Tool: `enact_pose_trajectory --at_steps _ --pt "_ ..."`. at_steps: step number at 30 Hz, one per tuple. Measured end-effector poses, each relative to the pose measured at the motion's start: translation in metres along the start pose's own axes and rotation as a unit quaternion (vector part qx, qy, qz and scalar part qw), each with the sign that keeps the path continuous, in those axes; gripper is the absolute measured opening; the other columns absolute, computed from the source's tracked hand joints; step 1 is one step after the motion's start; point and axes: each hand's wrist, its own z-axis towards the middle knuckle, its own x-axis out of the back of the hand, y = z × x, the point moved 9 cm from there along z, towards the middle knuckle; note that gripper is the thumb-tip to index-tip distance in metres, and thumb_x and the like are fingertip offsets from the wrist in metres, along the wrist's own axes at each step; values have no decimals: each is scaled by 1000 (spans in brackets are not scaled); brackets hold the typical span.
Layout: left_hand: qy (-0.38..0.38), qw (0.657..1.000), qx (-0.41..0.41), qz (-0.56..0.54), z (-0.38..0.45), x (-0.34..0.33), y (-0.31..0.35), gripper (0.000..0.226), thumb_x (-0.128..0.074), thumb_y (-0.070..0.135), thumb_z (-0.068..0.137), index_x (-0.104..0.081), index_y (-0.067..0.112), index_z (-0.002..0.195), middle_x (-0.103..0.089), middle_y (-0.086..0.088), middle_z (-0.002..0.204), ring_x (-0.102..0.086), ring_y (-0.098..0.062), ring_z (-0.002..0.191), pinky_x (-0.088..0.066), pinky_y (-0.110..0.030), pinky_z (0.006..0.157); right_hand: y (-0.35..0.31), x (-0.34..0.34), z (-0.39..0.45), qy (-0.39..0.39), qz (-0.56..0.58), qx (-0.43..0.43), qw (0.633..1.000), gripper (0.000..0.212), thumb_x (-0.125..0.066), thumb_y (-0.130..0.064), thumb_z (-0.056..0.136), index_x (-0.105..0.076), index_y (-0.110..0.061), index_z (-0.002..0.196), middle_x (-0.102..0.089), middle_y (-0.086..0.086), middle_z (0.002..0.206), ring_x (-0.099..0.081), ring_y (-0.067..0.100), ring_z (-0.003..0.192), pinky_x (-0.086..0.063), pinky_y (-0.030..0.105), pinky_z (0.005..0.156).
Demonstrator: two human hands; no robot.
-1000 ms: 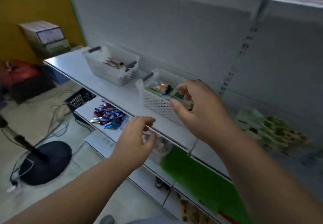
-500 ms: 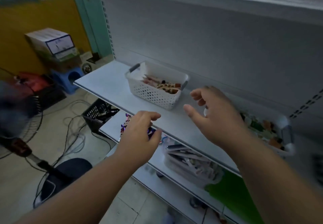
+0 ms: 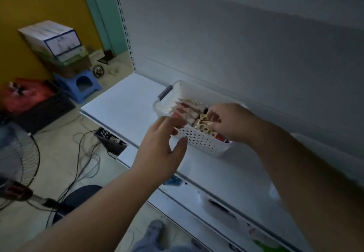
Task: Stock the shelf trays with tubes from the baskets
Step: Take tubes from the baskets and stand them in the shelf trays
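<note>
My left hand (image 3: 159, 149) hovers with fingers spread and loose, holding nothing, at the front wall of the white basket (image 3: 199, 141) near the shelf's (image 3: 122, 102) back edge, while inside it my right hand (image 3: 230, 122) pinches a gold-patterned tube (image 3: 204, 127) among red ones.

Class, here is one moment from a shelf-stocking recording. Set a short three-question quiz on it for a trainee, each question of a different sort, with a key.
1. True or false: the right hand is inside the white perforated basket.
2. Which hand pinches a gold patterned tube? A left, B right, C neither.
3. Fill in: the left hand hovers with fingers ____, holding nothing.

Key: 1 true. 2 B. 3 open; it is just in front of the basket's near wall on the shelf.
</note>
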Motion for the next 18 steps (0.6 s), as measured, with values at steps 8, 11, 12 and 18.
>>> enact_pose_trajectory --at_steps 8,11,12,18 --pt "-68 987 -131 -64 75 5 -20 26 -64 21 87 -60 25 112 -52 17 103 -53 3 92 -40 -5 72 9 -41 45 -81 -157 -50 983 20 -70 -31 79 -64 -18 93 -66 1 90 -61 21 80 -53 35 70" --pt "-95 977 -174 -77 97 1 -26 24 -65 17 86 -62 22 109 -53 17 101 -54 0 89 -41 -8 73 11 -34 45 -61 -156 -71 983 14 -69 -32 80 -62 -25 90 -63 -4 84 -59 19 79 -50 31 70" --pt "-106 974 -185 -81 103 -3 -27 23 -65 17 86 -62 22 109 -54 16 101 -55 -1 89 -43 -9 74 10 -24 39 -32 -143 -86 985 10 -68 -31 80 -60 -26 82 -60 -6 78 -56 18 77 -44 28 65" --pt "-249 948 -195 -28 131 -51 -12 20 -59 27 91 -61 28 111 -59 14 106 -57 -2 90 -39 -1 72 5 57 -42 273 74 -179 942 14 -68 -24 85 -55 -24 91 -57 -11 84 -55 3 73 -42 20 58"
